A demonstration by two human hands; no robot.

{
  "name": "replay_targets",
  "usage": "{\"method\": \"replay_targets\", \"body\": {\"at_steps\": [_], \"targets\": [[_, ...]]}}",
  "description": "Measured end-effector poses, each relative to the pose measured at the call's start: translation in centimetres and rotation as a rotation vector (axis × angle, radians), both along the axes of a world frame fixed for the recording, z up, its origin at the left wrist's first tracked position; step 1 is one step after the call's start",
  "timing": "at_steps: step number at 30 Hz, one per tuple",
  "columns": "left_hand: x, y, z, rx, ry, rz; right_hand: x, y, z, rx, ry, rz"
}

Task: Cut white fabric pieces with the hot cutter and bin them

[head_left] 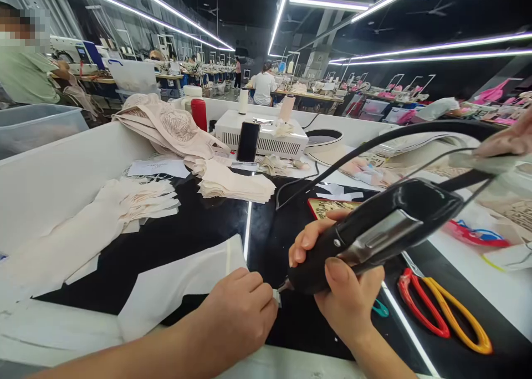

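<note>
My left hand (245, 312) is closed in a pinch on a white cut fabric piece (178, 276), which spreads out to the left over the black table surface. A small pale end (276, 297) shows just past its fingertips. My right hand (349, 296) is wrapped round a black handheld corded tool (374, 229) with a silver lever on its side. The tool tilts down to the left. Its thin metal tip (285, 285) is right beside the pale end; whether they touch I cannot tell. Scissors (424, 301) with red and orange handles lie right of my right hand.
Stacked fabric pieces (236, 182) and a longer pile (95, 218) lie behind and left. A phone (248, 142) leans on a white vented box (270, 129). The tool's black cable (374, 141) arches right, near another hand (509, 135). A tray (330, 207) holds small parts.
</note>
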State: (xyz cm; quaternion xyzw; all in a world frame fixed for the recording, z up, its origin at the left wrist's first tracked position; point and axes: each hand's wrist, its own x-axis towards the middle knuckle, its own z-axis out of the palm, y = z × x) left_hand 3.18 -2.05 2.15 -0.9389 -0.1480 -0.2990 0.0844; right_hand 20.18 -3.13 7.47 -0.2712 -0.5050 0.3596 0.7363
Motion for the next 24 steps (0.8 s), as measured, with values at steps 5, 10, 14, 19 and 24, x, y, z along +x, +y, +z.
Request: {"method": "replay_targets", "body": {"at_steps": [5,10,14,19,24], "targets": [[0.4,-0.1,-0.1,0.033,0.006,0.033,-0.2,0.1,0.2,-0.007,0.007,0.0],[0.4,0.1,-0.3,0.038,0.069,0.037,-0.3,0.1,0.4,-0.001,0.011,-0.023],[0.2,0.5,-0.6,-0.014,0.076,0.044,-0.4,0.1,0.7,0.001,0.008,-0.038],[-0.4,0.9,-0.4,-0.089,0.04,0.041,-0.5,0.1,0.9,0.008,-0.016,-0.044],[-0.6,1.3,0.2,-0.083,0.022,-0.005,-0.6,0.2,1.0,0.023,-0.002,-0.049]]}}
